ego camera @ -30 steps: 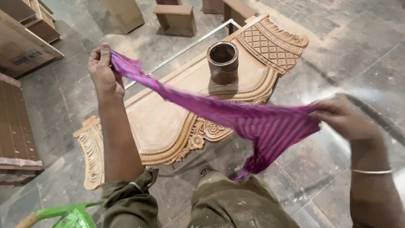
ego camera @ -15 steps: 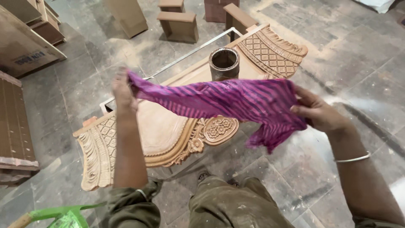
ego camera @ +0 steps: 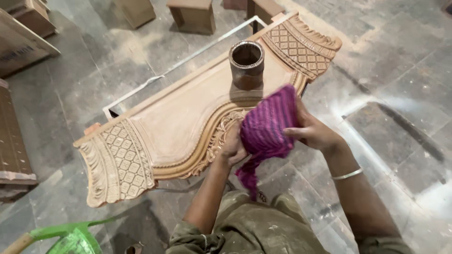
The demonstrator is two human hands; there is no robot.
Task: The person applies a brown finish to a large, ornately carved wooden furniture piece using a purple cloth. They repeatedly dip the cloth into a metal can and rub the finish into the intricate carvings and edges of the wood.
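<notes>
Grey stone floor [ego camera: 391, 56], dusty and scuffed, wooden blocks [ego camera: 193, 14] at the far edge, green plastic thing [ego camera: 66, 237] at the near left; carved wooden panel [ego camera: 188, 117] raised above the floor, a metal frame [ego camera: 179, 61] showing behind it; brown tin can [ego camera: 246, 63] upright on the panel's flat middle, open-topped, contents not visible; purple striped cloth [ego camera: 266, 129] bunched between both hands just over the panel's scrolled front edge, one tail hanging loose toward the lap; left hand [ego camera: 231, 148] curled under the wad, fingers clenched on cloth; right hand [ego camera: 313, 134] closed over the outer side, fingers pinching the folds; thin bangle [ego camera: 347, 175] on the right wrist; likely trouble: dangling tail snagging on the carved scrollwork, or a wide sweep knocking the can, close behind the cloth, and spilling onto the wood
</notes>
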